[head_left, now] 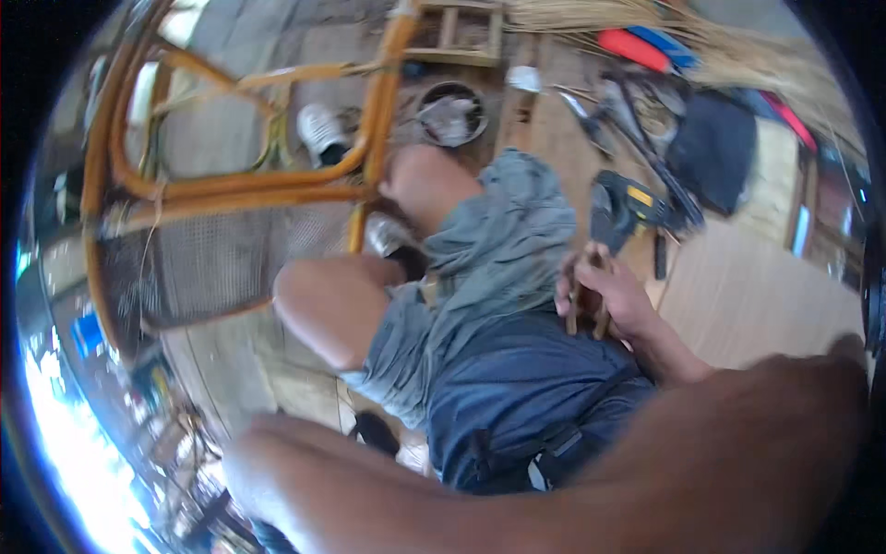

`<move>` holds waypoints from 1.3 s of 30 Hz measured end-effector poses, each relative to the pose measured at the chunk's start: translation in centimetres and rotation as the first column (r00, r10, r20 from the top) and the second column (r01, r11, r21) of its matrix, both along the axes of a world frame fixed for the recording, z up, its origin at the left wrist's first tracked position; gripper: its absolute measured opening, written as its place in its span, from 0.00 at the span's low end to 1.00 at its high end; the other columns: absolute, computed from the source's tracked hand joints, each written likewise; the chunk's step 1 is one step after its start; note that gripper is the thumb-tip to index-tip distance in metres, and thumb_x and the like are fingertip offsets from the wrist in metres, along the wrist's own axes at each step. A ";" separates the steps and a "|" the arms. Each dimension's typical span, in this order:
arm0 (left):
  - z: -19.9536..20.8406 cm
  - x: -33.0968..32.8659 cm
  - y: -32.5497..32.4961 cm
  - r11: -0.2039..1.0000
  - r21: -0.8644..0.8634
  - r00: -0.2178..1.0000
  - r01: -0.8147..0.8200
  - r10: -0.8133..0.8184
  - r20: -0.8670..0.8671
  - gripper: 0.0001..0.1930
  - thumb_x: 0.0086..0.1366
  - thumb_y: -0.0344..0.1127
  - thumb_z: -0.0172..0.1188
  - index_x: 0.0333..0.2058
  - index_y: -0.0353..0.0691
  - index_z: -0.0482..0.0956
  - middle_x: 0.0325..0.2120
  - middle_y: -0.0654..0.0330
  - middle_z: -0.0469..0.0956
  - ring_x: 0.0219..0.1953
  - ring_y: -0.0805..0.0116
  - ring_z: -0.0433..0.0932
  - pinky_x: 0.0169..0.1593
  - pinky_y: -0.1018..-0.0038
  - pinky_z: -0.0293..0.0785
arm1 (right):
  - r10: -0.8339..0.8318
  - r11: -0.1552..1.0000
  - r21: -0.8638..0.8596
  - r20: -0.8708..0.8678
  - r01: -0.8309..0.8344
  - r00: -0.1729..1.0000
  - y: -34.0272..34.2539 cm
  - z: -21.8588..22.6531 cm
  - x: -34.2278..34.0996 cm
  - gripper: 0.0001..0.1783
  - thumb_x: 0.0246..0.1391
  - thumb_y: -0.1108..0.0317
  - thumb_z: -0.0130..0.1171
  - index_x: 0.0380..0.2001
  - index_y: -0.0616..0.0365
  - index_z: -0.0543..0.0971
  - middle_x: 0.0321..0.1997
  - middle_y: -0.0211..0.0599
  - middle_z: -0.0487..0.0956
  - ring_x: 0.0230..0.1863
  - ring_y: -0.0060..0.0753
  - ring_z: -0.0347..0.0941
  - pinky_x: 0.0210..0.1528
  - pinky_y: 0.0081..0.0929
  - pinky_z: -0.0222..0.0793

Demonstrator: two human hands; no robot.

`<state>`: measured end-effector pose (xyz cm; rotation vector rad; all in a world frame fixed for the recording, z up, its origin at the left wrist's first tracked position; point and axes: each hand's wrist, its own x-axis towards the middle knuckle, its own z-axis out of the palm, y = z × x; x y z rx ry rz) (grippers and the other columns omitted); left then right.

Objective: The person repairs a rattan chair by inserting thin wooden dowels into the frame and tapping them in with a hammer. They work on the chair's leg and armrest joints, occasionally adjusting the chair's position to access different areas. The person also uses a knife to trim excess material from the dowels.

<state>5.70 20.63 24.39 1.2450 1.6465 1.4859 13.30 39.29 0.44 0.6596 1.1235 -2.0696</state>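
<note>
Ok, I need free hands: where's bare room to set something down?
The pale board, bordered by the power tool and right hand, looks bare; so does the floor between the rattan chair and left forearm. Crowded at upper right: hand tools, black pad, straw strands.

At upper left, the bent orange-brown cane frame (245, 199) looks smooth and glossy, while the grey-brown woven mesh panel (221, 263) within it looks matt and textured. The crumpled grey-green shorts (508, 222) at centre are dull cloth, as is the dark blue garment (544, 369) below. At right, the pale flat board (757, 295) has smooth wood grain; the dark power tool with a yellow patch (640, 208) above it looks like hard plastic. Dry straw-coloured strands (591, 14) at the top look fibrous. The slim brown forked piece (573, 309) right of centre looks wooden, its finish blurred
</note>
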 end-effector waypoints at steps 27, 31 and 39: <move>-24.6 -6.3 2.3 0.661 -0.273 0.251 -0.698 0.584 0.772 0.10 0.64 0.34 0.57 0.38 0.32 0.71 0.30 0.59 0.76 0.28 0.68 0.77 0.33 0.74 0.76 | 0.782 0.316 0.947 -0.227 -0.055 0.581 3.6 0.5 -7.3 0.24 0.51 0.73 0.55 0.52 0.63 0.67 0.47 0.52 0.73 0.51 0.51 0.70 0.53 0.38 0.65; -24.9 -6.2 2.4 0.679 -0.256 0.289 -0.688 0.580 0.762 0.10 0.64 0.35 0.57 0.37 0.33 0.71 0.29 0.59 0.76 0.29 0.70 0.77 0.33 0.75 0.76 | 0.776 0.329 0.943 -0.238 -0.053 0.584 3.5 0.4 -7.4 0.23 0.50 0.74 0.54 0.51 0.62 0.67 0.47 0.52 0.73 0.51 0.53 0.69 0.52 0.40 0.66; -24.9 -6.1 2.9 0.648 -0.267 0.269 -0.714 0.605 0.749 0.10 0.64 0.34 0.57 0.38 0.32 0.72 0.29 0.59 0.76 0.29 0.70 0.77 0.34 0.74 0.76 | 0.748 0.350 0.935 -0.242 -0.058 0.618 3.6 0.5 -7.4 0.22 0.50 0.74 0.54 0.50 0.61 0.68 0.46 0.52 0.73 0.50 0.54 0.70 0.52 0.40 0.66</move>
